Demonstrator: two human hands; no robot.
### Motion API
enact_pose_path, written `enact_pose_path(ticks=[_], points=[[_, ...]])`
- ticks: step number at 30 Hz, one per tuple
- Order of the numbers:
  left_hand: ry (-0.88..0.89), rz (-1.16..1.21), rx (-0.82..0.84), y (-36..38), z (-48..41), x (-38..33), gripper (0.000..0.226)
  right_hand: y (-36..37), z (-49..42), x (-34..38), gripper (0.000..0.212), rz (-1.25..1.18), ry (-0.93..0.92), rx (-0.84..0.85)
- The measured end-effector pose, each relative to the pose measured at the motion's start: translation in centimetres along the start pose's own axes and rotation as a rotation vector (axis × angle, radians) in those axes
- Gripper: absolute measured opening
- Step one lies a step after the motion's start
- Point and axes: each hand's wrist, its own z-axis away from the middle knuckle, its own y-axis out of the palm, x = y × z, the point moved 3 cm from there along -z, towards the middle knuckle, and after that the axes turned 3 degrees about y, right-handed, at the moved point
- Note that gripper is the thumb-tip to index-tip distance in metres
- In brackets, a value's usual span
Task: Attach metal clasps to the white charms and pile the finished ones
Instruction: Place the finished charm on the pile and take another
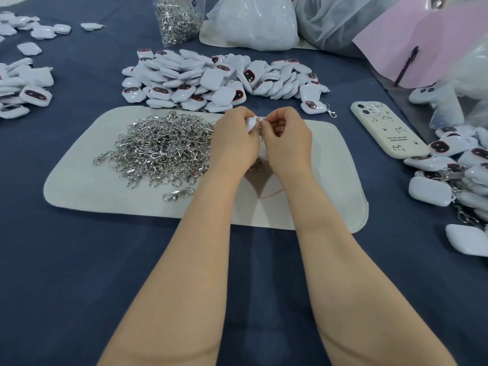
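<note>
- The white charm (250, 124) was up over the far edge of the pale mat (330, 180), pinched in the curled fingers of the left hand (233, 136). Only a corner of it showed.
- The right hand (286, 136) sat right against it, fingertips pinched on a metal clasp (261, 130) whose tail dangled between the two hands. Couldn't tell if the ring was through the charm's loop, since fingers hid it.
- My take: hold the charm steady, let the right hand do the fiddly threading, and check the ring's closed before letting go.
- A loose clasp heap (163, 146) covered the mat's left half, close to the left wrist, so snagging it looked easy.
- The bare charms (211, 77) were piled just beyond the mat's far edge.
- A phone (388, 130) lay just right of the mat. Farther right was a clasped pile (454, 170), probably the finished ones, so drop-offs had to clear the phone.
</note>
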Motion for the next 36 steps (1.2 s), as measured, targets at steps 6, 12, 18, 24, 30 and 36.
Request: enact_pose_path(ticks=[6,12,18,24,30,36], points=[[0.003,-0.005,0.004,0.08,-0.04,0.14,0.014,-0.01,-0.11,-0.10,0.009,0.004,-0.001,0.009],[0.002,0.002,0.002,0.17,-0.05,0.27,0.014,0.02,-0.05,-0.10,0.010,0.004,-0.012,0.002],[0.002,-0.011,0.009,0.14,0.01,0.13,0.015,0.02,-0.13,-0.28,0.009,0.009,-0.011,0.035],[-0.019,0.004,0.027,-0.22,-0.04,0.06,0.017,0.27,0.04,-0.20,0.010,0.013,-0.065,0.141],[-0.031,0.082,0.026,-0.50,0.09,0.01,0.014,0.43,0.28,-0.09,0.014,0.012,-0.135,0.145],[-0.089,0.206,0.093,-0.50,-0.30,0.74,0.009,0.49,0.61,0.03,0.012,0.052,-0.195,0.144]])
